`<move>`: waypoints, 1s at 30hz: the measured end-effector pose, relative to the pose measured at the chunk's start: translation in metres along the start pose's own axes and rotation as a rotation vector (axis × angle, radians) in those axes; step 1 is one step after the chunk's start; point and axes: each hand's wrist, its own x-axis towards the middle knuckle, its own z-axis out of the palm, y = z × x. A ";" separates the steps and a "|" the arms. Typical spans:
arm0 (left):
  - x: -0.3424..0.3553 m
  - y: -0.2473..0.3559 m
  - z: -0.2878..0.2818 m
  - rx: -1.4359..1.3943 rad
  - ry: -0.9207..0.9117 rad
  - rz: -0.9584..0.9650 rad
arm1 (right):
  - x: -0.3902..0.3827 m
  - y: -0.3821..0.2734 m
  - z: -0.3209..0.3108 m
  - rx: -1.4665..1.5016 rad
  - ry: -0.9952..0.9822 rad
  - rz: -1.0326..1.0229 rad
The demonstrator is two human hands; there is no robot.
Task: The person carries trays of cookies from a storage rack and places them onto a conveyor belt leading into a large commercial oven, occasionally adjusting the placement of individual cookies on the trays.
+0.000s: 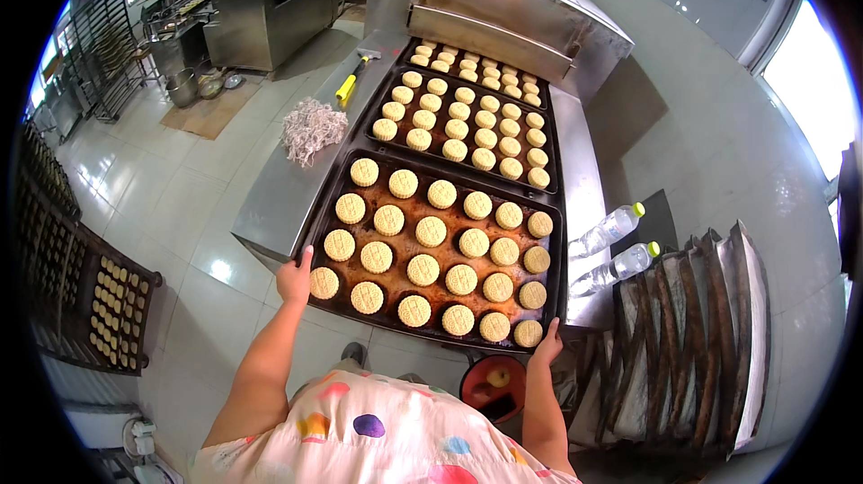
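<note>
Holding a dark tray (402, 246) of round pastries (431, 231) at its near corners, fingers of left hand (294, 281) and right hand (546, 347) clamped on it, near two farther trays (438, 133).

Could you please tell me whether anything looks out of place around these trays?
The tangled bundle of pale strings on the steel ledge looks odd: it lies loose and ragged beside the trays of pastries, next to a yellow-handled tool. The pastries sit in fairly tidy rows.
</note>
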 end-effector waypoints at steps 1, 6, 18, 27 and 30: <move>0.001 -0.001 -0.006 -0.016 0.027 -0.001 | -0.004 -0.005 0.005 -0.023 -0.022 0.017; 0.002 0.001 0.003 0.017 -0.041 -0.014 | -0.004 -0.003 -0.001 0.051 -0.065 0.092; -0.006 0.010 -0.007 0.048 -0.003 0.000 | -0.006 -0.009 -0.001 0.105 -0.153 0.056; 0.000 0.002 0.002 0.085 -0.029 -0.037 | -0.002 0.000 0.003 0.122 -0.101 -0.027; 0.003 -0.003 0.004 0.049 -0.006 0.001 | 0.002 0.004 0.000 0.116 -0.121 -0.009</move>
